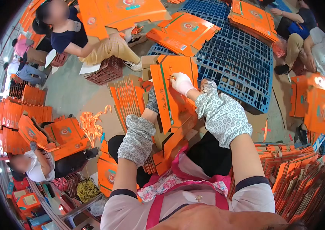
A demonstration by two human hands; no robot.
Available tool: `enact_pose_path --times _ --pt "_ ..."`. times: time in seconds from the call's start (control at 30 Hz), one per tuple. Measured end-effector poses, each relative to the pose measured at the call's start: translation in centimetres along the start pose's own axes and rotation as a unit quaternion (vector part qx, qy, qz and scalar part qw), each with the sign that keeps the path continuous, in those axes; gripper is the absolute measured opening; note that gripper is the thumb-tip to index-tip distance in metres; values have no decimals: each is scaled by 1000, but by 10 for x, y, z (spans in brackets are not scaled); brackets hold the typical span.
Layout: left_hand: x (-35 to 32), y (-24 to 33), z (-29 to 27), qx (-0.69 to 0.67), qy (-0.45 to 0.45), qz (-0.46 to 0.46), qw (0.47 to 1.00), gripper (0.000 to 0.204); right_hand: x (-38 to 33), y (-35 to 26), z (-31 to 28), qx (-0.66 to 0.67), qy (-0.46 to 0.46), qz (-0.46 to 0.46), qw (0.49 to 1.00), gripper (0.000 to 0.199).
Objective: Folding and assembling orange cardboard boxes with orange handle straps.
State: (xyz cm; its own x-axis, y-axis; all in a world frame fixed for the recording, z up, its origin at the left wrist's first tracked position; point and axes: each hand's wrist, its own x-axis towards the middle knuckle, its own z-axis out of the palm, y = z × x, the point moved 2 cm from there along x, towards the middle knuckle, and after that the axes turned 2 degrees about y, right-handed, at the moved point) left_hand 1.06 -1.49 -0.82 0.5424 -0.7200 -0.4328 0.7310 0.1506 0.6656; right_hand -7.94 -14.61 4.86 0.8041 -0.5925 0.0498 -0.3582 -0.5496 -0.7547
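Right hand [181, 83] pinches upper edge of orange carton blank [172, 96]; left hand [152, 101] grips blank's left edge; blue pallet [231, 65] just beyond blank.

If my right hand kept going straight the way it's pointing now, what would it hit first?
The right hand points up and left across the orange flattened carton it already touches. Going on, it would likely pass the carton's top edge and meet the brown cardboard pieces beyond, though depth is unclear.

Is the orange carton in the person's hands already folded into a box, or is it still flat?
Still flat: the orange carton shows as one flat panel, with the right hand at its top edge and the left hand at its side.
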Motion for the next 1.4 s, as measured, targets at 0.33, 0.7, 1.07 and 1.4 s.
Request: enact_pose_path --times 0.33,0.7,1.07,1.4 --pt "-4 1 11 23 -6 13 1000 28 0 -13 1 -161 -21 -139 977 16" --pt "7 16 31 50 55 59 996 23 4 -2 -3 -123 -63 -95 986 19" --pt "7 32 35 559 -102 226 792 28 8 4 -13 -2 -167 5 986 23" --pt "8 39 4 568 -42 195 798 24 -7 -29 -51 -120 -174 1 977 27"
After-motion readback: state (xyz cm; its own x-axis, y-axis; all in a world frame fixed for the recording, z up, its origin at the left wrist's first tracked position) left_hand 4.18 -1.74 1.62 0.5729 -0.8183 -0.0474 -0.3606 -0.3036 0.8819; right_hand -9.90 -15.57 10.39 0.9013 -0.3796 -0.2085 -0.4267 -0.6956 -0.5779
